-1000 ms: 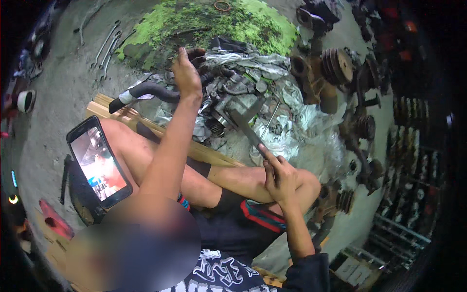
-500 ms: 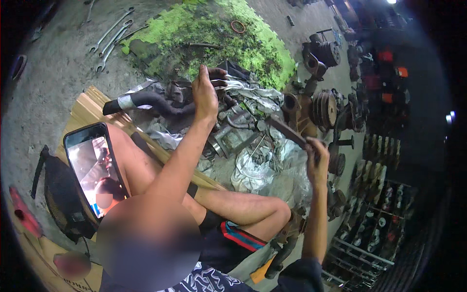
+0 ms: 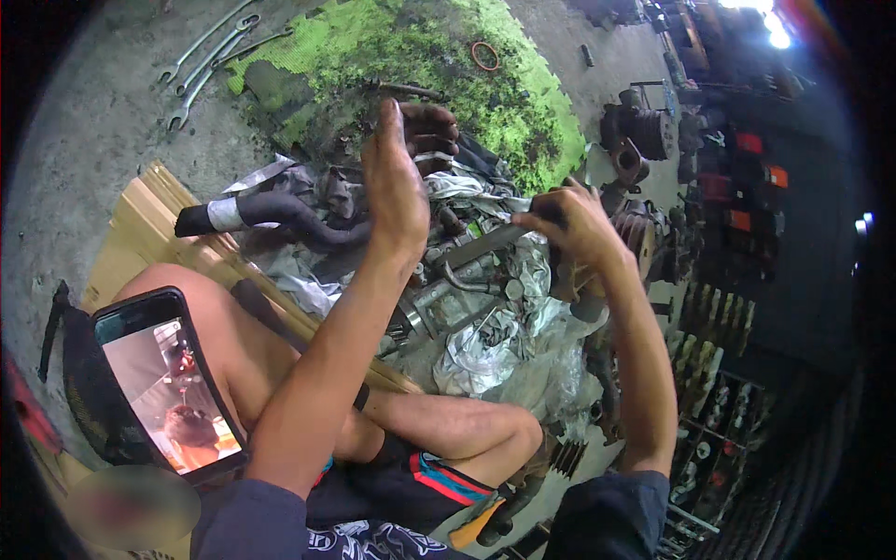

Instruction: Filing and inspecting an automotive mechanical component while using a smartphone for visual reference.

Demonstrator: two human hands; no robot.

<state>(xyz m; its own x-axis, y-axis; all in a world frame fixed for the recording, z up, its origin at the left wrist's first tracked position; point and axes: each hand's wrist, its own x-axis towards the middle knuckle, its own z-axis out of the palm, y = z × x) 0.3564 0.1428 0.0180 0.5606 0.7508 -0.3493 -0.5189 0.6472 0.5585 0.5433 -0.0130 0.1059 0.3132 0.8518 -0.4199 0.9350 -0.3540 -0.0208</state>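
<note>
My left hand (image 3: 401, 177) is raised above the parts with its thumb up and fingers stretched to the right; nothing shows in it. My right hand (image 3: 574, 219) grips one end of a flat dark bar (image 3: 481, 245), perhaps a file, which slants down leftward above a silvery metal machine part (image 3: 434, 306). The bar's tip seems to end near that part; whether they touch, I cannot tell. Crumpled plastic sheeting (image 3: 481, 359) and rags lie around the part. Left of it rests a thick black bent hose (image 3: 289, 207) with a silver band.
A grimy green mat (image 3: 523, 103) spreads ahead, bearing an orange ring (image 3: 485, 56). Several wrenches (image 3: 201, 84) lie on the concrete at far left. A phone (image 3: 173, 383) is propped beside my left leg, near flattened cardboard (image 3: 140, 229). Greasy pulleys and castings (image 3: 644, 135) stand at right.
My right hand has moved up and left, swinging the bar from right of the metal part to above it. My left hand stays open and raised, its fingers stretched a little farther right.
</note>
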